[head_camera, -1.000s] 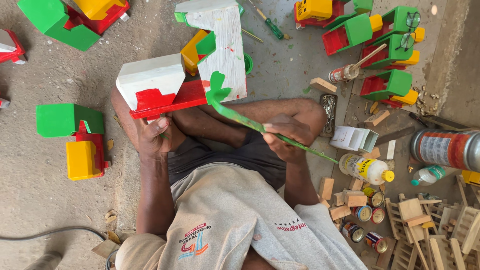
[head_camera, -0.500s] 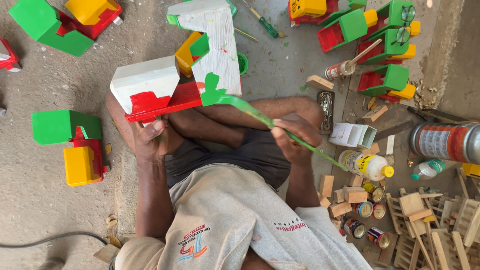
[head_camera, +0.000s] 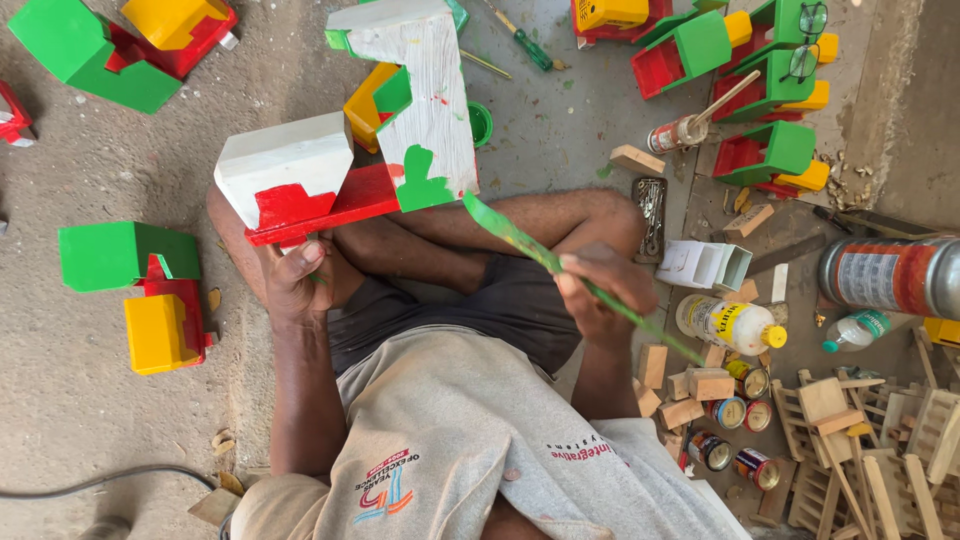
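At the far left of the frame sit finished pieces on the concrete floor (head_camera: 120, 440): a green, red and yellow toy (head_camera: 135, 290) at mid-left and another (head_camera: 120, 45) in the upper left corner. Your left hand (head_camera: 300, 280) is clenched around the red underside of the half-painted wooden toy (head_camera: 350, 165), which you hold up off the floor in the upper middle of the frame, above your crossed legs. Its white faces are bare in large patches, with a fresh-looking green blotch near the lower right edge. Your right hand (head_camera: 600, 285), right of centre, grips a green-smeared brush stick (head_camera: 560, 265), its tip just beside that blotch.

Mind the risks as I judge them. The green patch borders the red strip, so a loose stroke could bleed one colour into the other. Your left fingers sit close to painted red; shifting the grip could smudge it if wet. To the right, the glue bottle (head_camera: 730, 325), small paint tins (head_camera: 745, 415) and wooden blocks (head_camera: 690, 385) crowd your right elbow, and a wide swing could knock them over.
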